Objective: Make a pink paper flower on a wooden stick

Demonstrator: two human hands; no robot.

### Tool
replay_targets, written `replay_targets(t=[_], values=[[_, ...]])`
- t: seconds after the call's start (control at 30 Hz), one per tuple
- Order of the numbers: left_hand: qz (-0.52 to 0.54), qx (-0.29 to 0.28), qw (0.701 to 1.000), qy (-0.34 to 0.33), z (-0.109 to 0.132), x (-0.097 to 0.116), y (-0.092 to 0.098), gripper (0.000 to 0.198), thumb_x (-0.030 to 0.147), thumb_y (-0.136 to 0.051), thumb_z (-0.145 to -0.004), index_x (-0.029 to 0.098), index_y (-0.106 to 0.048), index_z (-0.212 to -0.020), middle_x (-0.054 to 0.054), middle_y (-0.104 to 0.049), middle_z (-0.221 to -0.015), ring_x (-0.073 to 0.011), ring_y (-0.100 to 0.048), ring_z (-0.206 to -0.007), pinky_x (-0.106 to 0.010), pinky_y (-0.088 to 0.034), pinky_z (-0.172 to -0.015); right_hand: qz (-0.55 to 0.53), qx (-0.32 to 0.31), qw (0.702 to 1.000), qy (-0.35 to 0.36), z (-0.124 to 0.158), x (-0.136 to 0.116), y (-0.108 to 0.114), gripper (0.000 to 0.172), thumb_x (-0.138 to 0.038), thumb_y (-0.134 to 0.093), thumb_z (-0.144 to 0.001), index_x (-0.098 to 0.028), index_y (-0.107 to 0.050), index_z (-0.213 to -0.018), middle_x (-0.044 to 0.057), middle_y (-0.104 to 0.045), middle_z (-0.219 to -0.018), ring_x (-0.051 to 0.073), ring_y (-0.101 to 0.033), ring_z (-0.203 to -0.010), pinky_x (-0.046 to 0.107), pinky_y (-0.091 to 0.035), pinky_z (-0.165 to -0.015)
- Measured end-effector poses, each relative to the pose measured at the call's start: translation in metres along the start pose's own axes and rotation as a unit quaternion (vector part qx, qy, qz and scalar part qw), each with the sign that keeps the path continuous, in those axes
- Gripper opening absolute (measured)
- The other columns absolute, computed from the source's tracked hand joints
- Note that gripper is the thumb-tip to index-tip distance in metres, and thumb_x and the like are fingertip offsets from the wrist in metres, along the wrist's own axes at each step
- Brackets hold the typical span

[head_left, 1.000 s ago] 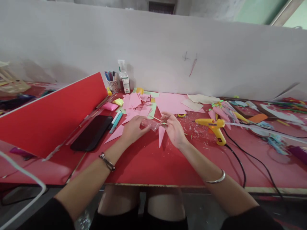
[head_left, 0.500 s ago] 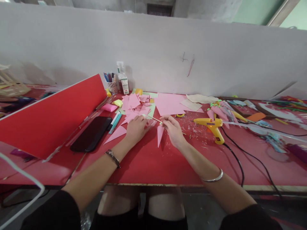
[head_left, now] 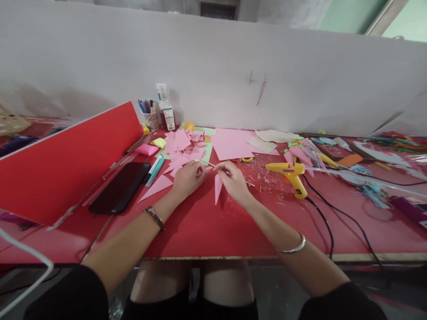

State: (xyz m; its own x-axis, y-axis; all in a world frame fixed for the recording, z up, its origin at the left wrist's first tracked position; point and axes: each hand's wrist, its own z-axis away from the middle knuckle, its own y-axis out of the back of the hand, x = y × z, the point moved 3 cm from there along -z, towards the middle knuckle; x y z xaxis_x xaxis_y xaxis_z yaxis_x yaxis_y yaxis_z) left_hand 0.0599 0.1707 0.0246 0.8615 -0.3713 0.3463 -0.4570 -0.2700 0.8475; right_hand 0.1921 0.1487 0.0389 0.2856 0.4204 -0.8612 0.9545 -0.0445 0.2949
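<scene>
A narrow pink paper cone [head_left: 218, 190] hangs point down under the fingertips of my right hand [head_left: 234, 180], which is closed around its wide end. My left hand [head_left: 188, 178] is pinched just to the left, above the red tabletop [head_left: 200, 231]. Between the fingertips of both hands runs a thin pale stick [head_left: 211, 165]; its ends are hidden by the fingers. Pink paper pieces [head_left: 182, 141] are heaped behind my left hand. One flat pink triangle [head_left: 156, 187] lies beside my left wrist.
A yellow glue gun [head_left: 289, 171] with a black cord lies to the right, before several finished cones [head_left: 300, 153]. Leftward are a phone [head_left: 120, 186], markers [head_left: 155, 170] and a standing red board [head_left: 76, 155]. A bottle [head_left: 167, 109] and pen cup [head_left: 151, 118] stand behind.
My hands have drawn a little closer together, and my right fingers now cover the green top of the cone. The whole view has shifted slightly.
</scene>
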Motion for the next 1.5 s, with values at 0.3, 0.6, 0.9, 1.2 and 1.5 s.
replay_targets(t=[0.3,0.6,0.9,1.2,1.5], values=[[0.055,0.094,0.993,-0.043,0.003,0.005,0.017,0.016,0.024,-0.042,-0.079,0.017,-0.053,-0.07,0.0,-0.054,-0.067,-0.0113,-0.048,-0.058,-0.021,-0.032,-0.052,0.101,-0.073,0.991,0.047,0.004,-0.004,-0.005,0.038,-0.008,-0.041,-0.068,-0.026,-0.058,-0.096,0.001,-0.039,-0.078,0.011,-0.043,-0.063,0.026,-0.04,-0.058],[-0.026,0.15,0.981,-0.117,0.01,0.015,0.021,0.025,0.026,-0.033,-0.085,0.016,-0.053,-0.074,-0.002,-0.056,-0.068,-0.0108,-0.05,-0.056,-0.021,-0.031,-0.05,0.176,-0.063,0.979,0.082,0.006,-0.001,-0.007,0.042,-0.012,-0.049,-0.067,-0.027,-0.049,-0.106,0.006,-0.037,-0.098,0.02,-0.043,-0.092,0.04,-0.036,-0.087],[-0.022,0.162,0.982,-0.099,0.011,0.016,0.021,0.024,0.028,-0.031,-0.086,0.017,-0.051,-0.077,-0.001,-0.057,-0.068,-0.0097,-0.052,-0.055,-0.02,-0.031,-0.049,0.027,-0.08,0.991,0.107,0.006,-0.008,-0.006,0.048,-0.012,-0.043,-0.07,-0.031,-0.041,-0.114,0.006,-0.04,-0.111,0.017,-0.045,-0.1,0.038,-0.039,-0.087],[-0.076,0.121,0.968,-0.209,0.015,0.026,0.021,0.027,0.021,-0.028,-0.084,0.017,-0.05,-0.067,-0.002,-0.056,-0.064,-0.011,-0.05,-0.053,-0.023,-0.032,-0.05,0.06,-0.132,0.986,0.081,0.008,-0.007,-0.011,0.056,-0.013,-0.048,-0.065,-0.025,-0.041,-0.119,0.007,-0.041,-0.121,0.021,-0.033,-0.118,0.043,-0.028,-0.099],[0.067,0.08,0.95,-0.296,0.021,0.035,0.022,0.025,0.025,-0.027,-0.085,0.019,-0.049,-0.074,-0.002,-0.057,-0.072,-0.0109,-0.052,-0.062,-0.022,-0.04,-0.057,-0.166,-0.142,0.976,0.024,0.007,-0.007,-0.006,0.044,-0.022,-0.046,-0.069,-0.029,-0.051,-0.112,-0.002,-0.048,-0.122,0.018,-0.037,-0.118,0.039,-0.025,-0.101]])
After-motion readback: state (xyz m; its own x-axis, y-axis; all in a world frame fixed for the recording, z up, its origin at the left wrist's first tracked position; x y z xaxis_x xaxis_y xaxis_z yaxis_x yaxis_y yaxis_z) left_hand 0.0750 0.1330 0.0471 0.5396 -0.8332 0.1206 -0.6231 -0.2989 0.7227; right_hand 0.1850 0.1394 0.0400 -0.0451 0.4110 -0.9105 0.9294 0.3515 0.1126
